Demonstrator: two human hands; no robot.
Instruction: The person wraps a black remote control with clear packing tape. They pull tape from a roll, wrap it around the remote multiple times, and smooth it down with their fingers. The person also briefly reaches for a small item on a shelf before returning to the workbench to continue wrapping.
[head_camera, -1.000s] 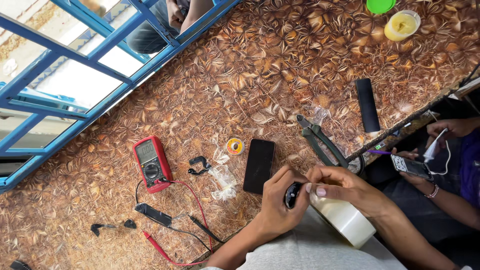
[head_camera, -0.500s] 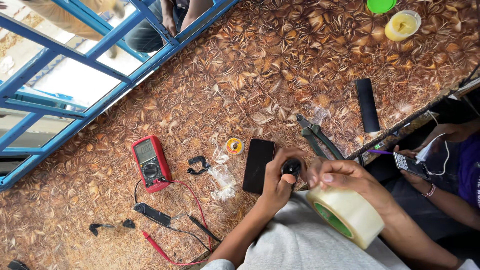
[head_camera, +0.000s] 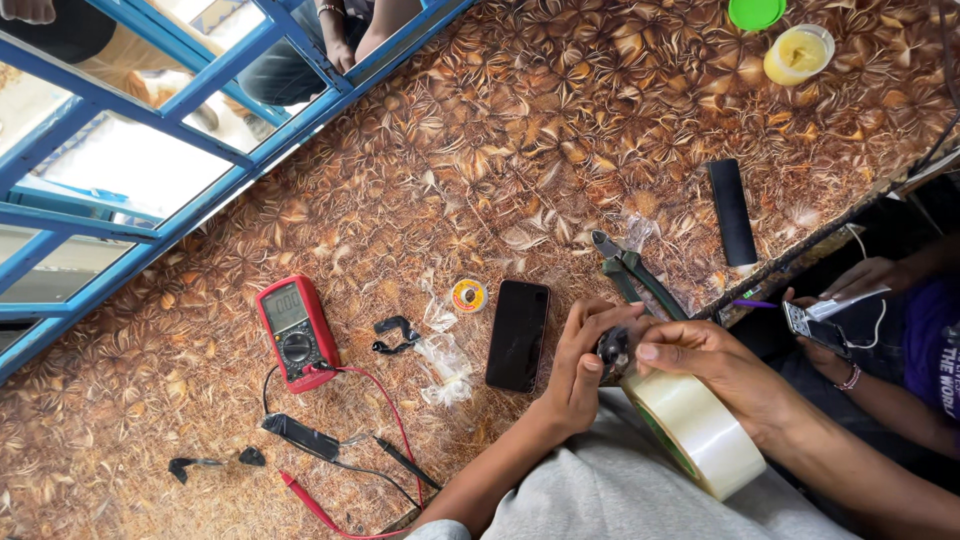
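Note:
My left hand (head_camera: 577, 362) and my right hand (head_camera: 708, 362) meet at the table's near edge, both pinching a small dark part (head_camera: 612, 350) between their fingertips. A wide roll of clear tape (head_camera: 700, 432) hangs around my right wrist side, resting over my grey-clad lap. A black phone (head_camera: 518, 335) lies face up just left of my left hand. Dark pliers (head_camera: 630, 272) lie just beyond my fingers.
A red multimeter (head_camera: 296, 333) with red and black probe leads (head_camera: 350, 470) lies at left. Near it lie a small solder spool (head_camera: 468, 296), black earpieces (head_camera: 394, 334) and clear plastic wrap (head_camera: 445, 360). Farther off: black remote (head_camera: 732, 211), yellow cup (head_camera: 797, 53), green lid (head_camera: 756, 12). Another person's hands (head_camera: 850, 290) hold a device at right.
My hands have risen slightly toward the table edge, and the tape roll has swung lower under my right hand. The small dark part stays between my fingers.

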